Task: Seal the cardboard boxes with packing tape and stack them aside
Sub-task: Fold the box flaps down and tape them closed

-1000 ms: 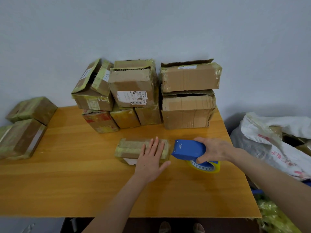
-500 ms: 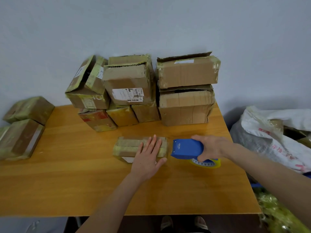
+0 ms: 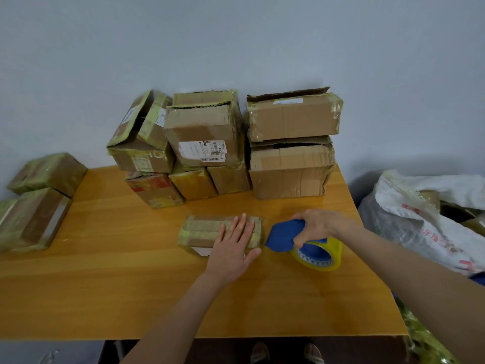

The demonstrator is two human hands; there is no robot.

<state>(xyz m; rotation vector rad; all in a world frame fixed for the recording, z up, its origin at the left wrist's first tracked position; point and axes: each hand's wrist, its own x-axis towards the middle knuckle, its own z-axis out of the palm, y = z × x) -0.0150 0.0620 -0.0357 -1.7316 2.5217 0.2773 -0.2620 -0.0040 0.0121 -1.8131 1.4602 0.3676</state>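
Note:
A small flat cardboard box (image 3: 203, 231) wrapped in yellowish tape lies in the middle of the wooden table (image 3: 105, 285). My left hand (image 3: 233, 248) presses flat on its right half, fingers straight. Just right of the box, my right hand (image 3: 319, 225) grips a blue tape dispenser (image 3: 284, 235) with a yellow tape roll (image 3: 319, 254). The dispenser's front end sits close to the box's right edge.
Several taped cardboard boxes (image 3: 207, 143) are stacked against the wall at the back of the table. Two more boxes (image 3: 34, 216) sit at the table's left edge. A white sack (image 3: 420, 222) with cardboard in it stands to the right, off the table.
The dispenser in my right hand has tilted, showing more of the yellow roll. My left hand stays flat on the small box.

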